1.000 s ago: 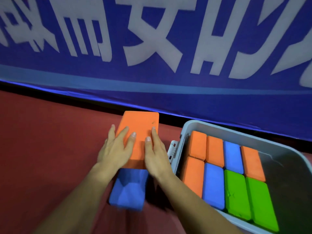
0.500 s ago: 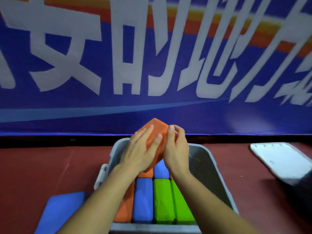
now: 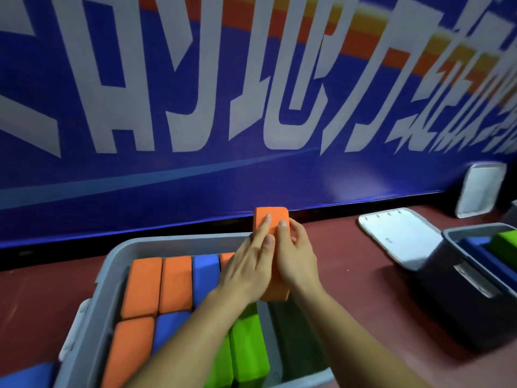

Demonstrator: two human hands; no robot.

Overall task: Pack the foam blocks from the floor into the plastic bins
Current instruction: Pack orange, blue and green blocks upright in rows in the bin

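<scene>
An orange foam block [image 3: 270, 218] stands on edge above the right side of the grey plastic bin [image 3: 179, 242]. My left hand [image 3: 249, 273] lies flat along its left face, and my right hand [image 3: 296, 259] grips its right face with curled fingers. Inside the bin, orange, blue and green blocks [image 3: 176, 284] stand packed in rows. The bin's right strip [image 3: 296, 340] holds no blocks. A blue foam block [image 3: 26, 376] lies on the red floor at the bottom left.
A second grey bin [image 3: 472, 236] with blue and green blocks stands at the right. A white lid [image 3: 400, 236] lies flat beside it and another lid [image 3: 481, 189] leans on the blue banner wall [image 3: 195, 121].
Both hands lifted the orange block off the blue one on the floor and carried it right, over the bin. It now stands on edge, lower, above the bin's right side.
</scene>
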